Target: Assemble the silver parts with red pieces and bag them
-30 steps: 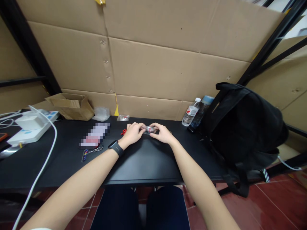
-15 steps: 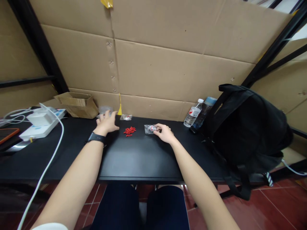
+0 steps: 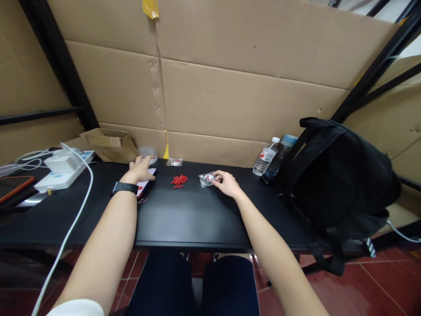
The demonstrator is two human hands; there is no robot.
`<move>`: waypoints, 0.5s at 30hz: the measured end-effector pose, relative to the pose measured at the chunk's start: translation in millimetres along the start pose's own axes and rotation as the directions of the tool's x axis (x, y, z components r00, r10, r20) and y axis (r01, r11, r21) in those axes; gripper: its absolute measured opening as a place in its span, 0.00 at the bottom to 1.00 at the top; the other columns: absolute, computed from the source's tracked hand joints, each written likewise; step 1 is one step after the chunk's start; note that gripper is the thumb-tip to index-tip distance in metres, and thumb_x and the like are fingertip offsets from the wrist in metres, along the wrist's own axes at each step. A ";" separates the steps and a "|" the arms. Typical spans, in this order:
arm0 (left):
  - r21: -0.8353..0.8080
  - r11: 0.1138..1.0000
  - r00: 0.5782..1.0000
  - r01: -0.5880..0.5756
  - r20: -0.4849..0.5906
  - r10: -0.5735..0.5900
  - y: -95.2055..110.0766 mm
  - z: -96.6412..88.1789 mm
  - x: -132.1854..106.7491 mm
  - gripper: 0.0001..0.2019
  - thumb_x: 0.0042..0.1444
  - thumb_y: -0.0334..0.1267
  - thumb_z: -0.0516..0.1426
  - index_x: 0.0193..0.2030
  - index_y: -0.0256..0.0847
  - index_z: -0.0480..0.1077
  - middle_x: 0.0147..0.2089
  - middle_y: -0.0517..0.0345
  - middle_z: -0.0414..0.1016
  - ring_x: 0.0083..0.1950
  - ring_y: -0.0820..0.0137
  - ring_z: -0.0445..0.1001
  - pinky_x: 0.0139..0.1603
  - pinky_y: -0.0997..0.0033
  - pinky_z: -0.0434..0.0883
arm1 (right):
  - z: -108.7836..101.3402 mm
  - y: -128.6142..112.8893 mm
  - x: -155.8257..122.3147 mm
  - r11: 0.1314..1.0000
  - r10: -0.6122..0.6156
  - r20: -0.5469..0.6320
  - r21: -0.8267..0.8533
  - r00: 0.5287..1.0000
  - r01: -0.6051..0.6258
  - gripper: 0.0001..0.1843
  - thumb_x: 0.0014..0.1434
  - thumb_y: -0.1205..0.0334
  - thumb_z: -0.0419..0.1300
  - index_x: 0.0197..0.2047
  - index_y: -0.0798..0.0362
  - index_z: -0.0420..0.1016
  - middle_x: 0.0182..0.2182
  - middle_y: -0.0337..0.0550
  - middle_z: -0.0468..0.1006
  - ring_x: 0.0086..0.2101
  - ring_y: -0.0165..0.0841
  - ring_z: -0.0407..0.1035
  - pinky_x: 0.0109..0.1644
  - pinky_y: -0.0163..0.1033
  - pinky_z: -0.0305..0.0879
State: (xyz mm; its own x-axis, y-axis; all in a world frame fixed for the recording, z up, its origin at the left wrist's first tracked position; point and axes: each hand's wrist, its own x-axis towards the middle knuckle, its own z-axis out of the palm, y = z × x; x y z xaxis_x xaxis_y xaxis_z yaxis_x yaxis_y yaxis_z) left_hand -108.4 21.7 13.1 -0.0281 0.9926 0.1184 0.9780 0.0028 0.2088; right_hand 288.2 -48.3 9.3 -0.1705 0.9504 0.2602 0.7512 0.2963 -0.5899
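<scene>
Black tabletop (image 3: 197, 219) carried the work. On it the right hand (image 3: 226, 183) had its fingertips pinched on a small clear bag (image 3: 206, 179) with something red and white inside. Just left of that, a heap of loose red pieces (image 3: 178, 180) sat unbagged, so packing seemed far from over. The left hand (image 3: 140, 169) lay flat, fingers apart, over a phone (image 3: 147, 181), its tips at a pile of empty bags (image 3: 148, 152). Farther back, near the cardboard wall (image 3: 230, 101), one filled bag (image 3: 174, 162) lay apart, seemingly finished.
</scene>
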 end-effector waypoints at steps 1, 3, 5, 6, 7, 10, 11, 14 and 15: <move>0.004 1.000 1.000 -0.004 -0.004 0.004 -0.4 0.6 0.5 0.50 0.40 0.40 0.68 0.72 0.49 0.56 0.75 0.38 0.52 0.76 0.42 0.52 0.70 0.50 0.55 | 0.3 0.4 0.0 1.000 0.008 0.003 0.003 1.000 -0.008 0.13 0.58 0.63 0.67 0.47 0.45 0.78 0.35 0.34 0.85 0.39 0.33 0.79 0.45 0.37 0.61; 0.014 1.000 1.000 -0.006 -0.010 0.006 0.1 2.0 1.5 0.49 0.41 0.40 0.67 0.72 0.48 0.56 0.75 0.37 0.52 0.76 0.44 0.52 0.71 0.50 0.55 | 1.5 0.4 -0.3 0.999 0.033 -0.003 -0.008 0.999 -0.033 0.17 0.58 0.62 0.66 0.52 0.44 0.76 0.36 0.34 0.85 0.40 0.34 0.79 0.46 0.38 0.61; 0.027 1.000 1.000 -0.005 -0.007 0.005 1.2 3.2 2.4 0.50 0.41 0.40 0.67 0.73 0.47 0.55 0.75 0.36 0.52 0.76 0.45 0.51 0.71 0.50 0.54 | 3.8 -0.5 -0.2 0.998 0.050 -0.033 -0.039 0.998 -0.052 0.27 0.58 0.63 0.66 0.60 0.41 0.70 0.35 0.33 0.85 0.40 0.35 0.78 0.50 0.41 0.59; 0.032 0.999 1.000 0.000 -0.002 0.000 1.7 3.5 2.6 0.50 0.41 0.40 0.67 0.73 0.47 0.55 0.75 0.36 0.51 0.76 0.45 0.51 0.71 0.50 0.54 | 5.5 -1.3 0.2 0.997 0.052 -0.054 -0.058 0.997 -0.055 0.30 0.58 0.64 0.65 0.63 0.40 0.67 0.35 0.33 0.85 0.41 0.35 0.78 0.52 0.42 0.58; 0.035 0.999 1.000 0.010 0.004 -0.010 1.9 3.6 2.8 0.50 0.40 0.41 0.68 0.73 0.47 0.55 0.75 0.36 0.51 0.76 0.44 0.51 0.71 0.49 0.54 | 7.4 -2.3 1.0 0.995 0.052 -0.074 -0.081 0.996 -0.057 0.31 0.58 0.64 0.65 0.64 0.39 0.67 0.34 0.33 0.85 0.41 0.36 0.78 0.54 0.44 0.56; 0.020 0.998 0.998 0.064 0.006 -0.064 3.3 2.1 1.9 0.50 0.42 0.46 0.67 0.73 0.48 0.55 0.76 0.37 0.48 0.74 0.39 0.52 0.68 0.46 0.58 | 15.2 -5.9 6.9 0.985 0.057 -0.089 -0.158 0.994 -0.071 0.19 0.62 0.65 0.61 0.55 0.39 0.77 0.36 0.37 0.85 0.42 0.37 0.77 0.55 0.46 0.54; 0.009 0.996 0.996 0.084 -0.007 -0.084 4.9 1.1 1.1 0.48 0.44 0.48 0.66 0.74 0.49 0.55 0.76 0.37 0.47 0.74 0.37 0.54 0.66 0.45 0.60 | 18.2 -7.0 10.5 0.980 0.069 -0.085 -0.180 0.994 -0.083 0.15 0.63 0.65 0.60 0.50 0.40 0.81 0.37 0.38 0.85 0.43 0.38 0.77 0.55 0.46 0.54; -0.008 0.998 0.996 0.066 -0.066 -0.066 16.7 -0.9 -3.0 0.39 0.52 0.50 0.61 0.72 0.50 0.60 0.75 0.41 0.53 0.70 0.38 0.58 0.62 0.44 0.64 | 28.2 -9.9 27.0 0.968 0.131 -0.092 -0.204 0.987 -0.147 0.12 0.64 0.64 0.60 0.44 0.42 0.83 0.41 0.41 0.86 0.46 0.40 0.76 0.56 0.47 0.55; -0.001 1.000 0.997 0.027 -0.069 -0.027 23.0 -0.9 -5.0 0.35 0.54 0.49 0.59 0.70 0.51 0.63 0.74 0.43 0.57 0.70 0.39 0.60 0.62 0.43 0.64 | 31.7 -11.0 34.5 0.964 0.155 -0.098 -0.204 0.983 -0.172 0.11 0.64 0.63 0.60 0.44 0.42 0.84 0.42 0.41 0.86 0.47 0.40 0.76 0.56 0.47 0.55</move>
State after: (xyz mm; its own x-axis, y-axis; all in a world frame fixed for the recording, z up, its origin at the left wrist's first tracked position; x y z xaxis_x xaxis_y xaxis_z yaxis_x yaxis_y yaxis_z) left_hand -86.0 16.7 18.2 -0.0687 0.9814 0.1793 0.9767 0.0296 0.2126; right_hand 253.8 -15.8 0.5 0.0108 0.9709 0.2393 0.8833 0.1028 -0.4573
